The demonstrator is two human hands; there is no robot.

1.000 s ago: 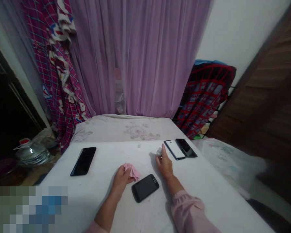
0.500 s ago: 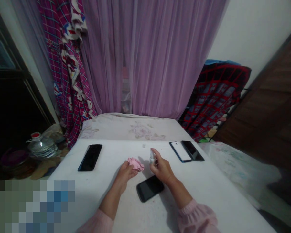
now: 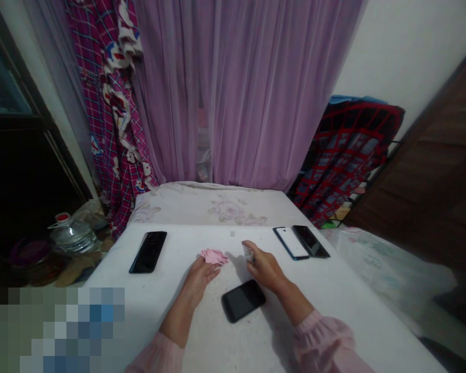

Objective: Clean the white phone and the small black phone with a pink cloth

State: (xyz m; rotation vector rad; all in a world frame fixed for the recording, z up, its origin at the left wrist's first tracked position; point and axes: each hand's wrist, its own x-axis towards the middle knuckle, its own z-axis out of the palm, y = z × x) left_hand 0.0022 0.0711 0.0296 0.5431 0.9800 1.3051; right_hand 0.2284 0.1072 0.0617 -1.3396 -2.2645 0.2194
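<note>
1. Locating the central item first, we find the centre phone point(image 3: 244, 301) flat on the white-covered worktop point(image 3: 205, 344), its dark screen apparently facing up, nearer the body than both grips.
2. We read its long axis as a diagonal: one short end points near-left, the other far-right.
3. We note the left hand point(image 3: 202, 276): its grip pinches a crumpled pink cloth point(image 3: 214, 257) between thumb and fingers. From this grip, the centre phone lies to the right and toward the body, apart from the cloth.
4. We note the right hand point(image 3: 267, 269): its grip is curled around what we judge to be a small see-through bottle point(image 3: 248, 253), index finger extended over the top. Fingers and blur hide most of it, so we cannot tell its full shape.
5. We rate the right hand as the nearer: it sits just beyond the far-right end of the centre phone, which lies toward the body and slightly left of this grip. We cannot tell how high the small see-through bottle is above the worktop.
6. We log the surroundings: a left phone point(image 3: 148, 252), dark and alone; a white phone point(image 3: 291, 242) just beside an outer phone point(image 3: 311, 241) at far right; a small square piece point(image 3: 232, 233) beyond the hands.
</note>
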